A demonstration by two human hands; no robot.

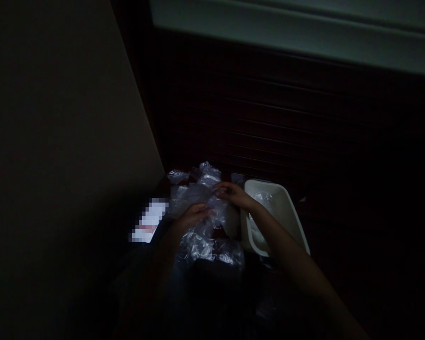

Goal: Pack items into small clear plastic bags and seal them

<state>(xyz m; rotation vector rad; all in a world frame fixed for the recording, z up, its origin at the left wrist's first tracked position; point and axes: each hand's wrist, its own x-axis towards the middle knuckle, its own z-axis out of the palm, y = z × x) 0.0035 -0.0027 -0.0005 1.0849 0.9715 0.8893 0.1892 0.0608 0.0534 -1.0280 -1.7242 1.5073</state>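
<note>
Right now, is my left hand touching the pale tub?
Apart. The head view shows a plain gap: your left hand is left of the pale tub, with clear plastic visible between them.

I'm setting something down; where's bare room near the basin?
Right of the basin, past the pale scrap, seems bare; darkness hides detail. Inside, a strip between its right wall and the right forearm looks free. Crowded: left of it, clear plastic around left hand and right hand.
</note>
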